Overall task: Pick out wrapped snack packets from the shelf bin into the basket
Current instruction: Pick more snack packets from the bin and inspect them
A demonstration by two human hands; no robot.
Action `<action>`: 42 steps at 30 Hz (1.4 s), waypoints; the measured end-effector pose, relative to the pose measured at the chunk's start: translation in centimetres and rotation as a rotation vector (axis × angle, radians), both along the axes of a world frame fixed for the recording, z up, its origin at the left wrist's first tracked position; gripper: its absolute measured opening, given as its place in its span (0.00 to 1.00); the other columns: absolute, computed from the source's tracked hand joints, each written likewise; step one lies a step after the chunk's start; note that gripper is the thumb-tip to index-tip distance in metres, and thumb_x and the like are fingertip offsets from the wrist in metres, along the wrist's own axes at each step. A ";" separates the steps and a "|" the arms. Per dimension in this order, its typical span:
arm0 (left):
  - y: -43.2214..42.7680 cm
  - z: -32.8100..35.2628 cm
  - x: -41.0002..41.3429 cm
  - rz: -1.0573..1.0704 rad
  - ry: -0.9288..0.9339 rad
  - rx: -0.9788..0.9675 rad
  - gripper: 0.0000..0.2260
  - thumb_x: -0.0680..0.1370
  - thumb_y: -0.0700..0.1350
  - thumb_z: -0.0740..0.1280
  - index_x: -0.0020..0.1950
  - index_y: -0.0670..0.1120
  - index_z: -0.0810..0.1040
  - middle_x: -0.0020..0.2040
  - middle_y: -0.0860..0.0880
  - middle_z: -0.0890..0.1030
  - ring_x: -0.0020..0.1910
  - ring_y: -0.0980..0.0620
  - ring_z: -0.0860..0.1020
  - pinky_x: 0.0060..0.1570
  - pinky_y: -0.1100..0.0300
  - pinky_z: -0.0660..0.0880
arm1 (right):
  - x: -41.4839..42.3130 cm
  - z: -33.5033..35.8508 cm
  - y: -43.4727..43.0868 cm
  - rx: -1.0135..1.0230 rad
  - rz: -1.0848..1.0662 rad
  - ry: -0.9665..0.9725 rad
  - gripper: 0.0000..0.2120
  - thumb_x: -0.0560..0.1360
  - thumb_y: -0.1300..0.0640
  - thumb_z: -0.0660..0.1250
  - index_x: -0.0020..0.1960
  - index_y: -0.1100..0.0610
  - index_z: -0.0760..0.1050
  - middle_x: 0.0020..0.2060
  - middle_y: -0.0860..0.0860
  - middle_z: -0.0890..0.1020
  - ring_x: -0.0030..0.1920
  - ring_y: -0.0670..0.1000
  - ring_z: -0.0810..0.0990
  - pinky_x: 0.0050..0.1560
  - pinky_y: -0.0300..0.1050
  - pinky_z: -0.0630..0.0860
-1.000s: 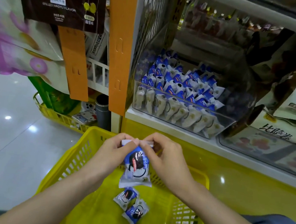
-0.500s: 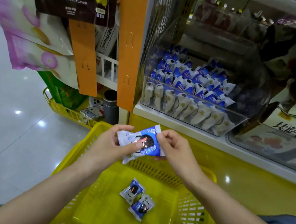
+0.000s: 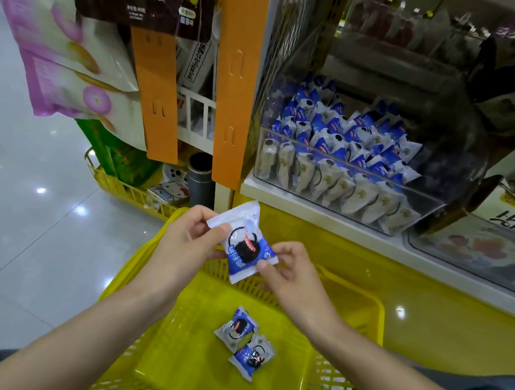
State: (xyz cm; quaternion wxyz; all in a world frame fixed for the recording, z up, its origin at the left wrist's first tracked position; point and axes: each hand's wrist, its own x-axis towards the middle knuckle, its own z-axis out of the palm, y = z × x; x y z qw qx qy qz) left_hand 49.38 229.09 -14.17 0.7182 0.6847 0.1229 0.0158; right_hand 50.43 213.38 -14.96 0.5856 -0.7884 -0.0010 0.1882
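Head camera view: one wrapped snack packet point(image 3: 243, 244) is pinched over the yellow basket point(image 3: 375, 305), its upper left corner between thumb and fingers of the left hand point(image 3: 185, 246), its lower right edge by the fingertips of the right hand point(image 3: 293, 276). Two packets point(image 3: 236, 327) are seen lying touching on the basket floor, so the task is judged barely begun. The clear shelf bin point(image 3: 348, 165) is packed with many more; the held packet is not yet dropped in
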 end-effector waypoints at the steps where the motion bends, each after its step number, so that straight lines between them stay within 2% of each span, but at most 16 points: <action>1: 0.0 0.1 0.0 -0.006 -0.020 0.039 0.03 0.78 0.39 0.63 0.44 0.41 0.73 0.38 0.48 0.84 0.39 0.55 0.82 0.39 0.60 0.79 | 0.0 0.1 -0.1 -0.126 0.044 -0.135 0.13 0.76 0.58 0.65 0.57 0.53 0.65 0.57 0.47 0.75 0.53 0.47 0.77 0.52 0.41 0.75; 4: 0.0 0.1 0.0 -0.076 -0.076 0.157 0.05 0.77 0.36 0.63 0.42 0.43 0.74 0.40 0.46 0.82 0.40 0.53 0.80 0.41 0.57 0.76 | 0.3 0.5 -0.1 -0.189 0.133 -0.363 0.18 0.75 0.52 0.66 0.62 0.50 0.66 0.58 0.43 0.74 0.56 0.40 0.74 0.57 0.36 0.72; 7: -0.3 -0.2 -0.3 -0.179 -0.095 0.232 0.05 0.77 0.37 0.64 0.43 0.45 0.75 0.43 0.42 0.82 0.44 0.45 0.80 0.47 0.50 0.75 | 0.5 0.8 0.0 -0.134 0.131 -0.384 0.04 0.76 0.53 0.65 0.50 0.52 0.75 0.44 0.48 0.81 0.44 0.45 0.78 0.47 0.48 0.76; 10: -0.5 -0.2 -0.4 -0.198 -0.101 0.243 0.05 0.77 0.39 0.64 0.43 0.45 0.76 0.42 0.42 0.81 0.44 0.42 0.80 0.46 0.46 0.75 | 0.7 0.9 -0.1 -0.103 0.122 -0.359 0.06 0.76 0.55 0.65 0.42 0.54 0.76 0.37 0.53 0.81 0.41 0.54 0.78 0.44 0.59 0.75; 14: -0.5 -0.1 -0.5 -0.199 -0.109 0.262 0.08 0.78 0.42 0.63 0.39 0.46 0.75 0.33 0.49 0.77 0.35 0.53 0.74 0.37 0.54 0.71 | 0.6 1.1 0.0 -0.113 0.179 -0.400 0.03 0.76 0.54 0.66 0.44 0.51 0.76 0.37 0.47 0.81 0.39 0.47 0.79 0.39 0.49 0.77; 16: -0.5 -0.2 -0.5 -0.227 -0.083 0.273 0.08 0.78 0.42 0.63 0.39 0.44 0.74 0.34 0.47 0.77 0.36 0.53 0.75 0.37 0.54 0.71 | 0.3 1.4 -0.3 -0.258 0.248 -0.557 0.04 0.76 0.52 0.64 0.45 0.51 0.75 0.38 0.45 0.80 0.38 0.45 0.78 0.36 0.45 0.75; 18: -0.6 -0.3 -0.5 -0.249 -0.055 0.240 0.08 0.78 0.42 0.63 0.39 0.43 0.74 0.32 0.51 0.77 0.33 0.57 0.76 0.33 0.62 0.72 | 0.2 1.9 -0.7 -0.481 0.326 -0.796 0.06 0.77 0.50 0.62 0.46 0.52 0.75 0.38 0.45 0.79 0.39 0.45 0.77 0.35 0.46 0.75; 20: -0.7 -0.3 -0.4 -0.250 -0.041 0.203 0.08 0.78 0.42 0.64 0.38 0.45 0.74 0.30 0.54 0.77 0.31 0.61 0.75 0.30 0.68 0.71 | 0.2 2.4 -0.9 -0.568 0.352 -0.881 0.07 0.77 0.50 0.62 0.46 0.53 0.75 0.38 0.45 0.79 0.39 0.46 0.77 0.34 0.48 0.75; 24: -0.9 -0.6 -0.2 -0.097 -0.053 0.274 0.06 0.76 0.43 0.66 0.42 0.49 0.70 0.38 0.51 0.76 0.36 0.53 0.74 0.36 0.55 0.72 | 0.7 2.5 -1.0 -0.479 0.249 -0.844 0.05 0.77 0.52 0.63 0.46 0.53 0.76 0.39 0.44 0.78 0.38 0.44 0.75 0.35 0.44 0.74; 28: -0.5 -0.5 -0.1 -0.100 -0.019 0.453 0.06 0.78 0.46 0.64 0.40 0.49 0.72 0.35 0.52 0.75 0.32 0.53 0.73 0.33 0.57 0.70 | 1.4 2.3 -1.1 -0.364 0.072 -0.790 0.04 0.77 0.54 0.63 0.47 0.54 0.74 0.40 0.46 0.78 0.41 0.44 0.75 0.40 0.43 0.75; 30: -0.8 -0.1 0.1 -0.122 0.092 0.289 0.12 0.81 0.48 0.57 0.41 0.49 0.75 0.36 0.50 0.77 0.32 0.53 0.75 0.32 0.61 0.72 | 1.6 2.4 -1.1 -0.271 0.052 -0.780 0.04 0.77 0.55 0.63 0.47 0.54 0.74 0.42 0.46 0.78 0.44 0.43 0.76 0.43 0.40 0.74; 32: -1.1 0.5 0.4 -0.122 0.237 -0.020 0.18 0.82 0.51 0.51 0.43 0.47 0.78 0.38 0.49 0.80 0.33 0.52 0.77 0.31 0.63 0.75 | 1.5 2.4 -1.1 -0.241 0.117 -0.811 0.03 0.77 0.57 0.64 0.47 0.56 0.75 0.45 0.48 0.78 0.48 0.42 0.76 0.48 0.37 0.74; 34: -0.8 0.7 0.5 -0.147 0.269 -0.199 0.20 0.81 0.54 0.51 0.46 0.47 0.80 0.39 0.48 0.83 0.36 0.52 0.80 0.35 0.62 0.76 | 1.2 2.2 -1.1 -0.284 0.225 -0.865 0.04 0.75 0.59 0.65 0.46 0.59 0.77 0.48 0.51 0.78 0.52 0.43 0.74 0.52 0.36 0.72; 38: -0.5 0.5 0.4 -0.115 0.130 -0.196 0.08 0.78 0.46 0.63 0.49 0.47 0.81 0.46 0.49 0.85 0.46 0.52 0.82 0.44 0.59 0.78 | 0.7 2.0 -0.9 -0.480 0.404 -0.968 0.09 0.76 0.53 0.62 0.50 0.57 0.78 0.52 0.51 0.77 0.55 0.47 0.72 0.49 0.41 0.73; 40: -0.6 0.4 0.4 -0.057 0.097 -0.152 0.06 0.77 0.42 0.65 0.50 0.47 0.80 0.45 0.50 0.85 0.46 0.53 0.82 0.47 0.59 0.78 | 0.4 1.9 -0.5 -0.453 0.375 -0.863 0.12 0.77 0.51 0.61 0.58 0.54 0.73 0.53 0.48 0.75 0.56 0.44 0.71 0.54 0.38 0.70; 42: -0.7 0.4 0.4 -0.039 0.087 -0.132 0.06 0.77 0.41 0.64 0.51 0.48 0.79 0.43 0.52 0.85 0.43 0.55 0.82 0.46 0.60 0.78 | 0.2 2.0 -0.1 -0.290 0.212 -0.642 0.13 0.77 0.52 0.62 0.61 0.50 0.67 0.52 0.44 0.73 0.54 0.39 0.71 0.55 0.33 0.69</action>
